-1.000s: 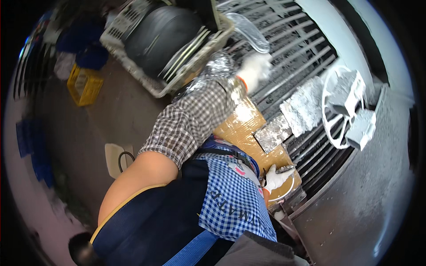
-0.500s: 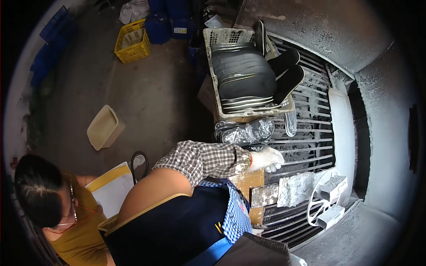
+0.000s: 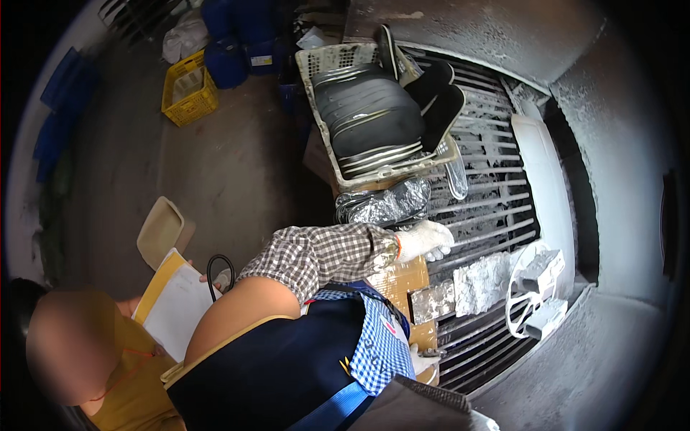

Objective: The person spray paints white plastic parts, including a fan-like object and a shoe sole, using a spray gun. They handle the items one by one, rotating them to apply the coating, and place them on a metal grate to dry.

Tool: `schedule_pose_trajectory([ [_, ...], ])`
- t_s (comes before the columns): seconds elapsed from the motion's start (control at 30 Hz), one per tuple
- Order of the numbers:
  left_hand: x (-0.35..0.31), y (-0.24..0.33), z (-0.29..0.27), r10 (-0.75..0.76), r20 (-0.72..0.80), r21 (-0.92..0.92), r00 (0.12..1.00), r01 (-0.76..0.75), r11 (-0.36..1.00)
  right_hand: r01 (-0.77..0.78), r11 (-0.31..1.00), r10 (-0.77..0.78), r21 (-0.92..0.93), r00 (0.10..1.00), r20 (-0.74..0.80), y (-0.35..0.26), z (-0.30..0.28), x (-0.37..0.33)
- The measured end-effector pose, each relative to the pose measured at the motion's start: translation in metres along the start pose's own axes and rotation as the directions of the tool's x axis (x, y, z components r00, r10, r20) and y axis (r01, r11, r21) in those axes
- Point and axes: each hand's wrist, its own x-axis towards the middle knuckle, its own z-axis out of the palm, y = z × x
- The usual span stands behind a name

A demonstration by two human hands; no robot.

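Note:
My left hand, in a white knit glove below a brown checked sleeve, is above the powdery metal slats, closest to a plastic-wrapped bundle of dark soles. Its fingers are curled, and I cannot see into the palm. Lower down, past my blue checked apron, part of my gloved right hand shows at the edge of a brown cardboard sheet. Those fingers are closed around a small greyish thing, too small to name. A whitened flat block and a crusted white slab sit between the hands.
A pale crate packed with black shoe soles stands beyond my left hand. A white spoked wheel with two blocks lies rightward. At left, a co-worker holds papers; a beige tub and yellow crate are behind.
The view has shifted, so most things sit further left. My right hand has come into sight at the cardboard's edge. The co-worker's head has turned, and the papers have moved. My left hand stays closed.

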Motion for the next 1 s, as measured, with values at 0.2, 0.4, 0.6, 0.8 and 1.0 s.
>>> schedule_pose_trajectory([
  [0.2,-0.006,0.004,-0.012,0.058,-0.018,0.218,0.998,-0.053,0.975,-0.023,0.997,0.024,-0.067,1.000,0.010,-0.014,-0.007,-0.008],
  [0.4,-0.042,0.024,-0.028,0.177,-0.187,0.615,0.966,-0.025,0.788,-0.073,0.983,0.067,-0.167,0.997,-0.041,-0.015,-0.004,-0.015],
  [0.6,-0.074,0.037,-0.045,0.598,0.077,0.996,0.798,-0.043,-0.072,-0.037,0.995,0.028,-0.090,0.995,-0.098,-0.015,0.000,-0.012],
  [0.8,-0.104,0.033,-0.066,0.488,-0.018,0.929,0.873,0.195,-0.316,-0.042,0.997,0.036,-0.059,0.994,-0.099,-0.011,0.002,-0.008],
  [1.0,-0.109,0.028,-0.083,0.309,-0.286,0.901,0.907,0.365,-0.236,-0.073,0.997,0.074,0.009,0.989,-0.129,-0.017,0.001,-0.006],
])
